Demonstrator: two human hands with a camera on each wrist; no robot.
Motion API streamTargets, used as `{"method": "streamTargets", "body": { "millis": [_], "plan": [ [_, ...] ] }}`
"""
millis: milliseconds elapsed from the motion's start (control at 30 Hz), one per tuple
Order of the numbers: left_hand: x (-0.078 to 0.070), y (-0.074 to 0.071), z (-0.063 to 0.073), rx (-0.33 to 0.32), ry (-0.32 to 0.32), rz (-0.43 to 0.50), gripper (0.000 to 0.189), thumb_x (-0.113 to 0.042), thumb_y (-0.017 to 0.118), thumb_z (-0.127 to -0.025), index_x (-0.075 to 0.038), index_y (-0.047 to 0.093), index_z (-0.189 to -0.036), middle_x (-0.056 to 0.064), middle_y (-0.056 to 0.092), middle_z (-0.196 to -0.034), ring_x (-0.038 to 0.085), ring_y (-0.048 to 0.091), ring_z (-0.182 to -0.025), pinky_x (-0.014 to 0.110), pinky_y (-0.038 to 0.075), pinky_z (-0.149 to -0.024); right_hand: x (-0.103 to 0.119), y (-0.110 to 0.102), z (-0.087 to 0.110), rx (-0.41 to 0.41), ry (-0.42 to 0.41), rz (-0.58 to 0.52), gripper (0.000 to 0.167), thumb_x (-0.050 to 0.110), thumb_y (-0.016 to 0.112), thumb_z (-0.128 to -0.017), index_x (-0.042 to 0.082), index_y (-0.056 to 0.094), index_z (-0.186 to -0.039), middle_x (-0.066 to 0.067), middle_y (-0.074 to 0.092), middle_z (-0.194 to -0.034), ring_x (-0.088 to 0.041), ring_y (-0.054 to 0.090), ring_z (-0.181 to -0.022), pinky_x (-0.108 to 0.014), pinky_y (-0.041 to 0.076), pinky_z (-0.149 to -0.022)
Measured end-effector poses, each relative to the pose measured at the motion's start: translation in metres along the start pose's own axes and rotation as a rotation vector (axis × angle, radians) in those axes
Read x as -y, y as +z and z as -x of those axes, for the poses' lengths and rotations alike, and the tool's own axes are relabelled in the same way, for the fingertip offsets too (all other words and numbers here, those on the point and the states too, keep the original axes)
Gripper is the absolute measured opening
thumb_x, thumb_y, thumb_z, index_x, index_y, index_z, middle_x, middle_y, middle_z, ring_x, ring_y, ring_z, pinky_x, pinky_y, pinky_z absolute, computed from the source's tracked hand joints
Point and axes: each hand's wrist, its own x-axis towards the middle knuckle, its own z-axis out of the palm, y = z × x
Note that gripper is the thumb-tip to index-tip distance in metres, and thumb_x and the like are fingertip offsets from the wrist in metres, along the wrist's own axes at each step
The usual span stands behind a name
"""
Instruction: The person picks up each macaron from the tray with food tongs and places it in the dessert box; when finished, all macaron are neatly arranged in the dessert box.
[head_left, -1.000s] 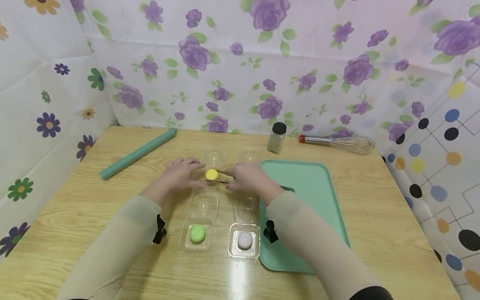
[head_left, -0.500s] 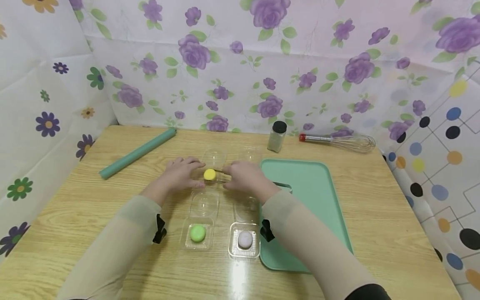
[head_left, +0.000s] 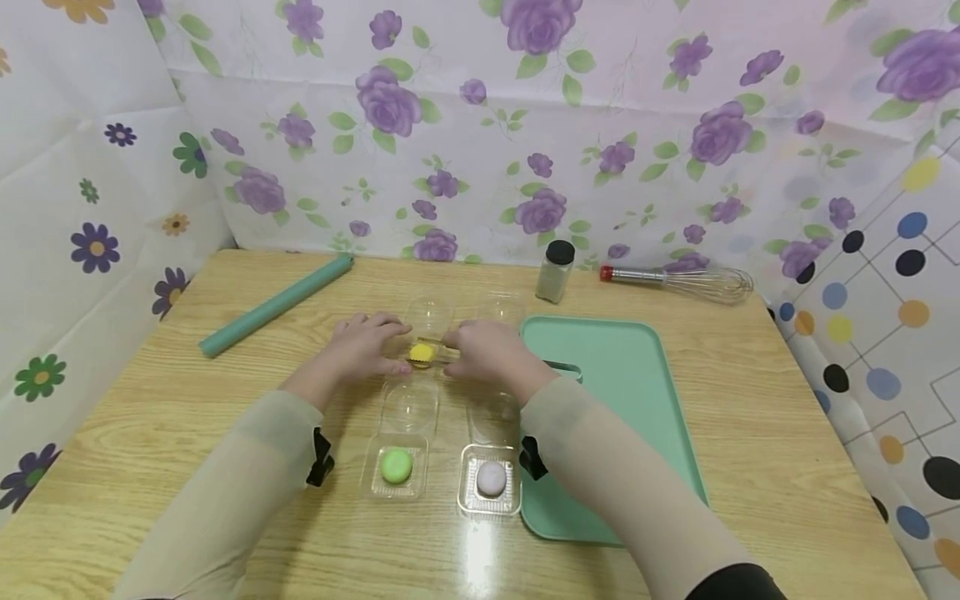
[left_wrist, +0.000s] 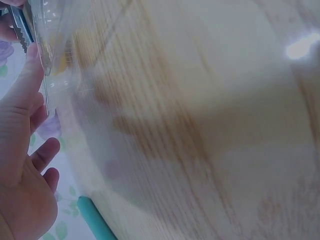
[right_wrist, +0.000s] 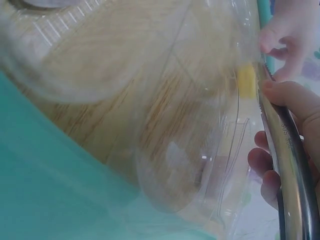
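Observation:
My right hand [head_left: 491, 354] grips metal tongs [right_wrist: 285, 145], whose serrated tips lie on either side of a yellow macaron [head_left: 422, 355]. The macaron sits low in a clear plastic box [head_left: 431, 313] with its lid folded back. At that box's left side, my left hand [head_left: 360, 348] holds the rim between thumb and fingers. Nearer the front, a green macaron [head_left: 396, 466] rests in one open clear box [head_left: 371, 485], and a pale lilac macaron [head_left: 491, 478] in another box [head_left: 468, 503]. My right hand hides part of the tongs.
A green tray [head_left: 600, 350] lies under my right forearm. Behind stand a glass jar [head_left: 553, 275] with a black cap and a whisk [head_left: 675, 282]. A teal roll [head_left: 277, 305] lies at the back left. Another clear lid [head_left: 501, 307] is beyond my right hand.
The yellow macaron has shifted slightly left and lower into the box. My right hand moved a little left with the tongs, whose tips now flank the macaron. My left hand stayed put.

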Motion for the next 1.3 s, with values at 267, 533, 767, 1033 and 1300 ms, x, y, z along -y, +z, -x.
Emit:
{"method": "streamTargets", "body": {
  "millis": [267,533,767,1033,1300],
  "plan": [
    [0.001,0.0,0.0,0.001,-0.002,0.007,0.073,-0.048,0.069,-0.08,-0.014,0.045,-0.139,0.011,0.039,-0.142,0.04,0.034,-0.123,0.058,0.025,-0.096,0.002,-0.001,-0.001,0.012,0.006,-0.012,0.039,0.036,0.065,-0.085,0.02,0.064,-0.12,-0.002,0.063,-0.111,-0.021,0.059,-0.099,-0.041,0.049,-0.082],
    [0.001,0.002,-0.001,-0.006,0.006,0.01,0.073,-0.048,0.069,-0.079,-0.013,0.045,-0.139,0.011,0.039,-0.142,0.039,0.034,-0.122,0.058,0.026,-0.096,0.004,-0.002,-0.002,0.031,0.008,0.008,0.037,0.037,0.064,-0.086,0.019,0.064,-0.118,-0.002,0.064,-0.107,-0.021,0.06,-0.097,-0.041,0.049,-0.08],
    [0.001,0.002,-0.001,-0.005,0.0,0.013,0.073,-0.048,0.069,-0.079,-0.014,0.045,-0.139,0.011,0.038,-0.143,0.04,0.033,-0.124,0.059,0.025,-0.097,-0.004,-0.001,0.004,0.0,-0.012,-0.016,0.046,0.039,0.062,-0.088,0.018,0.058,-0.129,-0.004,0.06,-0.121,-0.023,0.057,-0.107,-0.04,0.047,-0.088],
    [0.003,0.002,-0.001,-0.013,0.007,-0.004,0.074,-0.049,0.07,-0.079,-0.014,0.045,-0.139,0.011,0.039,-0.142,0.041,0.034,-0.123,0.06,0.026,-0.095,-0.018,0.0,0.023,-0.038,-0.046,-0.046,0.05,0.04,0.061,-0.089,0.019,0.054,-0.133,-0.006,0.061,-0.115,-0.02,0.058,-0.096,-0.036,0.049,-0.077],
    [0.002,0.003,-0.001,-0.011,0.007,0.01,0.074,-0.048,0.069,-0.079,-0.014,0.044,-0.14,0.012,0.038,-0.142,0.042,0.034,-0.123,0.059,0.026,-0.094,-0.046,0.01,0.053,-0.14,-0.093,-0.037,0.049,0.038,0.064,-0.087,0.014,0.058,-0.129,-0.009,0.062,-0.105,-0.021,0.059,-0.087,-0.037,0.05,-0.071]
  ]
}}
